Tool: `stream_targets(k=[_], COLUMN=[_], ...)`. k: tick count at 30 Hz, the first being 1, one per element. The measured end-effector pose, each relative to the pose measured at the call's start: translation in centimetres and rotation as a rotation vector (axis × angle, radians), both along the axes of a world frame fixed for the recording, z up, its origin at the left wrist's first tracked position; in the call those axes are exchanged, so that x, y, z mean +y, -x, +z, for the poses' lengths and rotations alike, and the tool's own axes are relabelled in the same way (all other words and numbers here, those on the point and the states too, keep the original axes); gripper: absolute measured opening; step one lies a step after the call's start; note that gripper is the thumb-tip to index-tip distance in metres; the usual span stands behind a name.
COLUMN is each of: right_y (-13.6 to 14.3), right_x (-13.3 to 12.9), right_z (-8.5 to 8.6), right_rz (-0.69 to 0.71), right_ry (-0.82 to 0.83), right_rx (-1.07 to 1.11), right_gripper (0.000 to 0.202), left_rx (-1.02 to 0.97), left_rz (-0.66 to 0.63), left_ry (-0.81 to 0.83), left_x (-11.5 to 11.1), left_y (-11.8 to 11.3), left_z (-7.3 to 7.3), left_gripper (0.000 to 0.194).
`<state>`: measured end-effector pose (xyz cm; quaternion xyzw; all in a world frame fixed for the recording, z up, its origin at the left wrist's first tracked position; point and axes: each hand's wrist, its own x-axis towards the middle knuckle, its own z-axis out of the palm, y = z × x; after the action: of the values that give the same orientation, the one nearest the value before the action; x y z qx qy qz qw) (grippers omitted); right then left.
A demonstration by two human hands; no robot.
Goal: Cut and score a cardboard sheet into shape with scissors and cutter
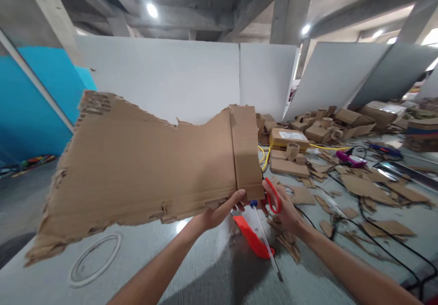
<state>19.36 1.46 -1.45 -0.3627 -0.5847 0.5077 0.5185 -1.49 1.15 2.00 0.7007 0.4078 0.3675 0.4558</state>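
Observation:
A large torn sheet of brown cardboard (147,168) is held up in front of me, with ragged edges and a crease near its right end. My left hand (222,210) is closed on its lower edge, thumb on the near face. Close by, my right hand (286,210) grips red-handled scissors (274,194) at the sheet's lower right corner. The blades are hidden, apparently behind the cardboard. Below the hands lie a flat orange-red piece (251,237) and a thin clear stick with a blue part (264,236).
A white ring (73,273) lies on the grey table at left. Cardboard scraps (369,188), black cables (386,245) and a purple tool (351,159) cover the right side. Boxes (289,139) stand farther back, before white panels (164,76).

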Motion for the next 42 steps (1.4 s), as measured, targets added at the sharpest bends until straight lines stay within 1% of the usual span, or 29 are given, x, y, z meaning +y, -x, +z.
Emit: stream_targets(k=[2,7,10,12,14,16,19,23,28,29,33,37,42], right_y=[-0.3,-0.4,-0.3,-0.3,-0.2,-0.2,-0.1,-0.2,-0.5,-0.5,-0.4,-0.2,-0.2], right_x=[0.1,-0.3,-0.6,-0.7,-0.7,-0.6,-0.5,-0.2,0.2,0.2,0.2,0.0,-0.6], right_z=[0.1,1.1,1.6,1.6,1.6,1.6,1.3,0.5,-0.5,-0.5,-0.6,-0.2,1.2], right_rz=[-0.014,0.038,0.048,0.062,0.062,0.045,0.020,-0.002,-0.073,-0.069,0.026,0.033,0.035], right_ry=[-0.010,-0.065,-0.033,-0.013,-0.029,-0.044,-0.009,-0.017,0.009,0.022,0.057,0.035,0.031], right_rx=[-0.033,-0.073,-0.098,-0.075,-0.042,-0.042,-0.082,-0.116,-0.046,-0.032,-0.003,-0.018,-0.060], right_gripper=[0.055,0.059,0.057,0.056,0.055,0.056,0.056,0.054,0.049,0.049,0.050,0.052,0.054], left_rx=[-0.013,-0.072,-0.088,-0.094,-0.111,-0.133,-0.140,-0.122,-0.087,-0.092,-0.112,-0.115,-0.074], left_rz=[0.019,0.080,0.101,0.117,0.131,0.139,0.146,0.139,0.136,0.137,0.160,0.172,0.136], left_ry=[0.033,0.059,0.065,0.074,0.070,0.060,0.064,0.071,0.079,0.076,0.069,0.067,0.066], left_x=[0.0,0.4,0.7,0.7,0.7,0.6,0.5,0.3,0.2,0.2,0.1,-0.1,-0.3], left_y=[-0.2,-0.2,-0.2,-0.3,-0.4,-0.4,-0.4,-0.1,0.1,0.1,-0.1,-0.1,-0.1], left_z=[0.1,0.8,0.6,0.4,0.5,0.7,1.1,1.3,1.4,1.4,1.6,1.8,2.0], left_gripper=[0.053,0.048,0.048,0.049,0.048,0.048,0.047,0.045,0.048,0.049,0.049,0.051,0.052])
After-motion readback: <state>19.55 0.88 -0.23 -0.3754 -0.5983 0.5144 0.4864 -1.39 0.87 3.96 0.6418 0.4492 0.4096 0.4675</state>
